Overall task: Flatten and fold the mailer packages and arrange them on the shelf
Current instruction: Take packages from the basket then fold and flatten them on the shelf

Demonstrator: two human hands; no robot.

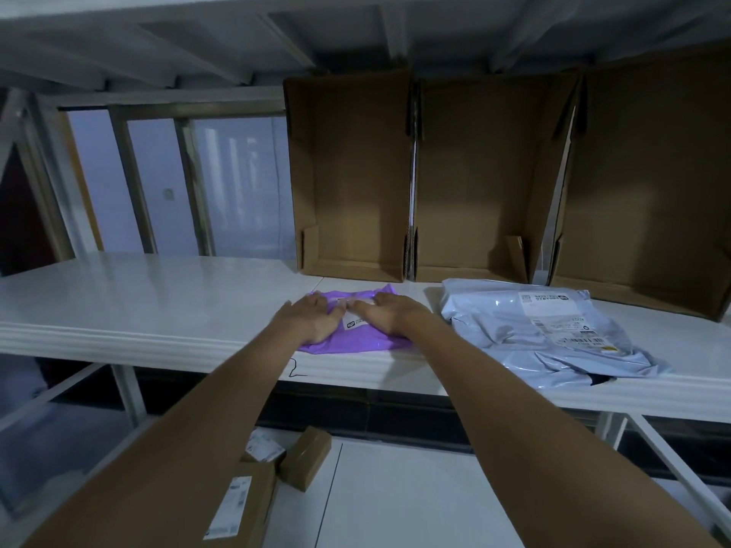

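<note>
Head view: your left hand [310,320] and right hand [389,312] both lie flat on the purple mailer [348,342], fingers [362,306] straight and released, pressing it down at the front edge of the white shelf [158,302]. A white label [353,321] shows between your hands. The grey mailer [546,334] lies just beside it, toward the shelf's right end, overhanging the front edge. Three open cardboard boxes [352,172] stand along the back edge.

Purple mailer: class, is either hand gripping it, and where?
Neither grips. Left hand and right hand press flat on the purple mailer, beside its label.
</note>
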